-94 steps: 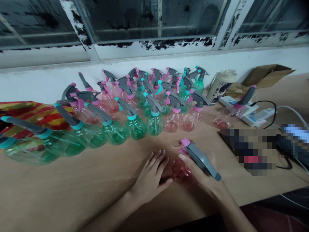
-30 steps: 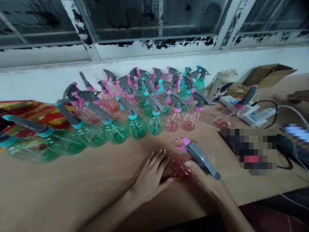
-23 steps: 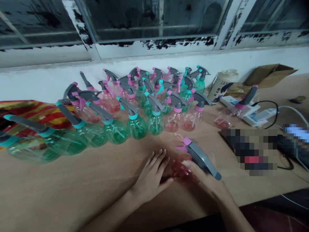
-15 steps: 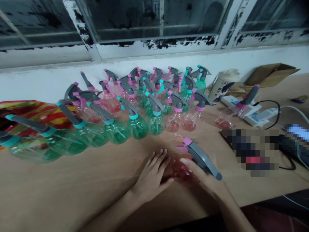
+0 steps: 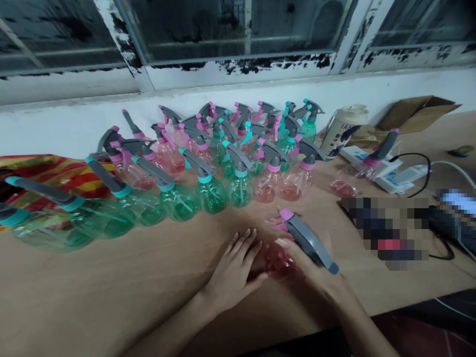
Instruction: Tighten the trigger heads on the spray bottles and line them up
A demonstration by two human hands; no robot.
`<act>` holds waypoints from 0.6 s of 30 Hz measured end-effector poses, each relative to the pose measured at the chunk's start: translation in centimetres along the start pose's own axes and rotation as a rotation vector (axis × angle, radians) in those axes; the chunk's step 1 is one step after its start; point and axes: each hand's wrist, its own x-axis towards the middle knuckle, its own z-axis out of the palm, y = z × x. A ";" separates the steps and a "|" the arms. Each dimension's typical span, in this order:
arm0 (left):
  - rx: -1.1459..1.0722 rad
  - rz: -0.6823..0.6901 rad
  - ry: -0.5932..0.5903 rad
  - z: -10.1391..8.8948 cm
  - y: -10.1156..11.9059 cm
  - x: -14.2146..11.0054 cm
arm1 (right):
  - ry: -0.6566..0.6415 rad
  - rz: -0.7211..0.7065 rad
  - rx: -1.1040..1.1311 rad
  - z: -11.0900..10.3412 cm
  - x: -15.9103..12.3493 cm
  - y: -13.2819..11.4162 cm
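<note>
Presently, the right hand [image 5: 314, 270] grips a red spray bottle [image 5: 278, 259] near the front edge of the tabletop [image 5: 122, 282], right of that edge's middle. The right forearm enters from the lower right and extends forward and to the left. The thumb lies along the near side of the bottle; the other fingers wrap around its far side, and their tips show beside the pink trigger. The degree of trigger compression cannot be determined. The gray sprayer head [image 5: 311, 240] slopes over the hand, pink nozzle pointing forward and left, rear end toward the wrist.

The left hand [image 5: 231, 275] lies palm down on the tabletop, left of the bottle. Its fingers are open, extended forward and slightly spread; the thumb points right, its tip close to the bottle base. Contact between the two cannot be confirmed. The left forearm enters from the bottom, angled forward and to the right.

Forward of both hands, a front row of green spray bottles [image 5: 211, 195] and pink spray bottles [image 5: 267, 187] spans the tabletop from its left side past center. Further right are a printed cup [image 5: 340, 131] and a white power strip [image 5: 386, 178].
</note>
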 end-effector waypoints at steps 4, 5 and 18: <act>-0.007 0.003 -0.012 -0.1 0.0 0.1 | 0.000 0.016 0.117 0.3 0.4 -0.1; -0.010 0.004 -0.008 -0.1 0.0 0.1 | -0.004 0.028 0.124 0.3 0.5 -0.1; -0.006 0.010 0.027 0.1 0.0 0.0 | -0.023 -0.014 0.085 0.2 0.3 0.5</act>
